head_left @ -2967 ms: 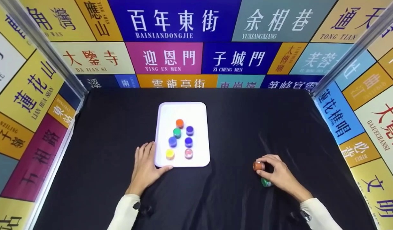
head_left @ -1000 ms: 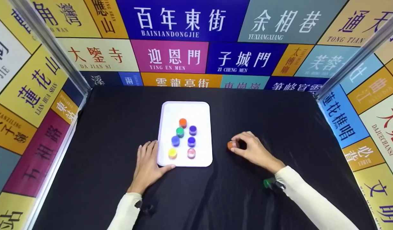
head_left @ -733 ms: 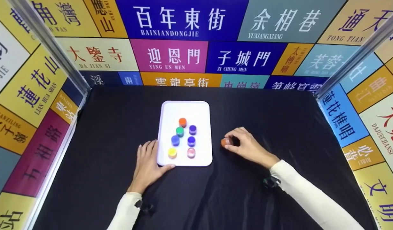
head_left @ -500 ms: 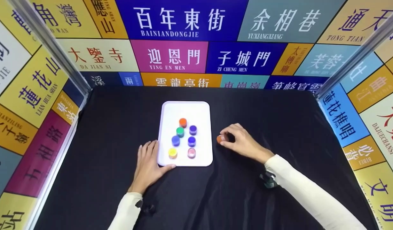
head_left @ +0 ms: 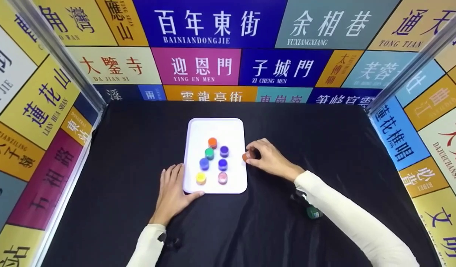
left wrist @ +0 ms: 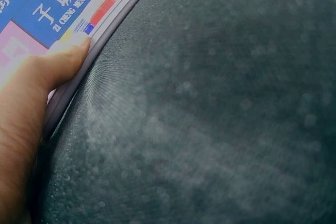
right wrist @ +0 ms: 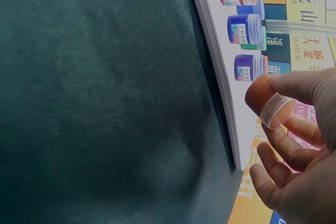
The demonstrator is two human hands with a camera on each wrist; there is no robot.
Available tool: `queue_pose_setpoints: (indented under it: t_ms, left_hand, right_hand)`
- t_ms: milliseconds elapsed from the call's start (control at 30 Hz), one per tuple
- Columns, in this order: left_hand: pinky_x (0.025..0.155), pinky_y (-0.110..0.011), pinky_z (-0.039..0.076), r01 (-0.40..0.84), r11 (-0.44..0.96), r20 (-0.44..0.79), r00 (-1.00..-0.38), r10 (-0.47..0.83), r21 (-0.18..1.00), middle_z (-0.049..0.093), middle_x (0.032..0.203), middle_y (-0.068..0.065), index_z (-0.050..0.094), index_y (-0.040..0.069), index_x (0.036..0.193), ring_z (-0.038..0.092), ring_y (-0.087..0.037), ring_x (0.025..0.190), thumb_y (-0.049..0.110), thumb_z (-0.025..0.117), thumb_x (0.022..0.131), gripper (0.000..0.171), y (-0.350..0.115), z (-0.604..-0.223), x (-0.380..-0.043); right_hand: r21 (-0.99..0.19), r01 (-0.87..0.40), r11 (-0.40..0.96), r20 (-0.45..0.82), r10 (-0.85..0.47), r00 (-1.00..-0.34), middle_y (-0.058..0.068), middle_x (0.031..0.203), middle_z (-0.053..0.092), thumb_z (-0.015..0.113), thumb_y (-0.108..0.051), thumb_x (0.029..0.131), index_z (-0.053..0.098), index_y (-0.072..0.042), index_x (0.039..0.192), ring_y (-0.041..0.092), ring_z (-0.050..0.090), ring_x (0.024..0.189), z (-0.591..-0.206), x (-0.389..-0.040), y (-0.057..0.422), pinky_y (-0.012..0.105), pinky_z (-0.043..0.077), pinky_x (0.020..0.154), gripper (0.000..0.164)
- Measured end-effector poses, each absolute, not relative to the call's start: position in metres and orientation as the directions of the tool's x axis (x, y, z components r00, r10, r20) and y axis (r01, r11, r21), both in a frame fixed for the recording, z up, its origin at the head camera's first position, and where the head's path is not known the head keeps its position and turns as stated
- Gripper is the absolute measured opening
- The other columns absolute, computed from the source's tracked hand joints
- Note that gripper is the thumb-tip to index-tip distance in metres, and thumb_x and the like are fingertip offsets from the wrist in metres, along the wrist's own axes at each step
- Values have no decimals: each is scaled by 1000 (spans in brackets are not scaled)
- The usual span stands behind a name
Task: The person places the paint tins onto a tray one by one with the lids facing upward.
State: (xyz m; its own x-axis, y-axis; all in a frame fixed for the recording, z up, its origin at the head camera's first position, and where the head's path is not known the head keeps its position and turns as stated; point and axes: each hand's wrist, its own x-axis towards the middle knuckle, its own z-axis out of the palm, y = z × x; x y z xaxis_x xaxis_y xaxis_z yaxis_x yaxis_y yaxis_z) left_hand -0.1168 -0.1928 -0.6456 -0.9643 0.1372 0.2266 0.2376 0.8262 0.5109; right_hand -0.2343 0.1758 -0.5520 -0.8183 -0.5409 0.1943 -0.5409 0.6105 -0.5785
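My left hand rests at the near left corner of a white tray, fingers fairly straight along its side. In the left wrist view the thumb lies against the tray's rim. My right hand pinches a small orange-brown paint jar between thumb and fingers, at the tray's right edge. The jar is tilted, with its clear lid towards the palm. On the tray stand several paint jars: orange, green, purple, dark blue, light blue, yellow and pink.
A dark green jar lies on the black cloth, beside the right sleeve. Lettered panels wall in the table at the back and both sides, with metal posts at the corners.
My right hand has carried the orange-brown jar leftward and away from me, from beside the green jar to the tray's right edge. The left hand has stayed at the tray.
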Motion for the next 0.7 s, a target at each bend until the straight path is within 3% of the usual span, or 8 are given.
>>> queue_pose_setpoints:
  t_ms: [167,500,700]
  left_hand:
    - [136,-62,4,234,825,221,-966,136,514,46,165,-27,38,-3,168,30,-47,157,78,80,82,125,-194,-646,-117]
    - [134,-65,8,253,825,256,-957,137,505,47,164,-26,40,-2,167,32,-47,157,77,82,81,124,-191,-646,-117]
    - [135,-63,6,240,823,239,-962,131,515,46,164,-25,39,-1,168,31,-46,157,77,81,82,123,-192,-646,-116]
  right_hand:
    - [-575,-538,617,186,-542,-820,8,100,70,90,-15,91,75,-4,110,32,61,110,-553,-243,167,47,53,99,26]
    - [-617,-487,618,147,-518,-843,12,105,72,88,-16,93,78,-1,119,33,61,109,-560,-258,151,48,51,100,32]
    - [-614,-500,611,154,-529,-835,12,103,71,86,-13,94,78,-1,114,33,58,105,-562,-269,136,46,50,97,25]
